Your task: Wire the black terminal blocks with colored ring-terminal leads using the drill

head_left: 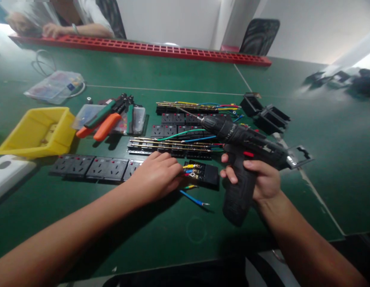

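Note:
My right hand [266, 180] is wrapped round the grip of a black cordless drill [240, 181], held above the table with its long bit pointing left. My left hand [159, 173] is closed over the right part of the nearest black socket strip [109, 168]. From under its fingers come yellow, blue and red wires [187, 171] with crimped ends, lying at the screw terminal block [199, 172]; the fingertips are partly hidden. A loose blue wire [193, 198] and a yellow-green wire end [191, 186] lie just in front. Behind, another strip [173, 145] shows brass bars upward.
Wire strippers [98, 115] and orange-handled pliers [107, 126] lie on a clear parts box [139, 119]. A yellow bin [58, 135] stands left, black housings [271, 117] at right. Across the table, a person's hands [53, 30] are behind a red slotted rail [143, 48].

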{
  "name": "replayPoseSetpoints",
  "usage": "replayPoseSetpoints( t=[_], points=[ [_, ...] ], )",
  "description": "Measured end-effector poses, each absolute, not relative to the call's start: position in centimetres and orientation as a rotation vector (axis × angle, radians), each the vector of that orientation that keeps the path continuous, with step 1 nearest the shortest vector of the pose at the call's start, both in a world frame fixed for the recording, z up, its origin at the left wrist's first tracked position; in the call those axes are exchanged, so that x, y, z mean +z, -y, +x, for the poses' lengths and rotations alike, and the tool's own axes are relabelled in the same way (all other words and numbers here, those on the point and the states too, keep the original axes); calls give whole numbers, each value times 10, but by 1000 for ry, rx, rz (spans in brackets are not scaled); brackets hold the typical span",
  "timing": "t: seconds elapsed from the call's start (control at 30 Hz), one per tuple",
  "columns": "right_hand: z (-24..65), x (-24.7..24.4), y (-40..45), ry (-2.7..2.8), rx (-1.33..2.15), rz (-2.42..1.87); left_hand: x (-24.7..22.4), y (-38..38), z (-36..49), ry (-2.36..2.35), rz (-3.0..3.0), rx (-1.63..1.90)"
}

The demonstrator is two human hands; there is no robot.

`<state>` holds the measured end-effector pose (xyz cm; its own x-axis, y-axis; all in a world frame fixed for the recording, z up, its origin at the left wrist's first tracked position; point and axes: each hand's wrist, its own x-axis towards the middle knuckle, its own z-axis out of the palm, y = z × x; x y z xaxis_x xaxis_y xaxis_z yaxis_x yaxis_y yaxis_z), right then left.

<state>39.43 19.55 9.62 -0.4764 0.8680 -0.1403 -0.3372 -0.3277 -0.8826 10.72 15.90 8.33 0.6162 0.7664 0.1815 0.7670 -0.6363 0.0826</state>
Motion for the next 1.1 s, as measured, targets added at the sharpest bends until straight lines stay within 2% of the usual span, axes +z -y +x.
replayPoseSetpoints(
  t=[0.23,0.5,0.7,0.83,0.93,1.03,1.1],
  points=[
    [387,84,-190,1092,1988,-832,74,-154,114,1235,-2703,-526],
    [388,78,-197,1076,2015,-779,88,-152,114,1181,-2711,-292],
    [410,94,-196,1111,1866,-630,116,-165,115,1377,-2844,-374],
    [432,108,-203,1114,1695,-644,129,-187,149,1224,-2997,-478],
    [447,112,-209,1088,1636,-678,131,-206,191,1024,-3088,-386],
    [458,112,-215,1045,1599,-643,130,-221,235,976,-3152,-71],
    [463,112,-218,1016,1569,-626,128,-228,260,988,-3181,12]
  ],
)
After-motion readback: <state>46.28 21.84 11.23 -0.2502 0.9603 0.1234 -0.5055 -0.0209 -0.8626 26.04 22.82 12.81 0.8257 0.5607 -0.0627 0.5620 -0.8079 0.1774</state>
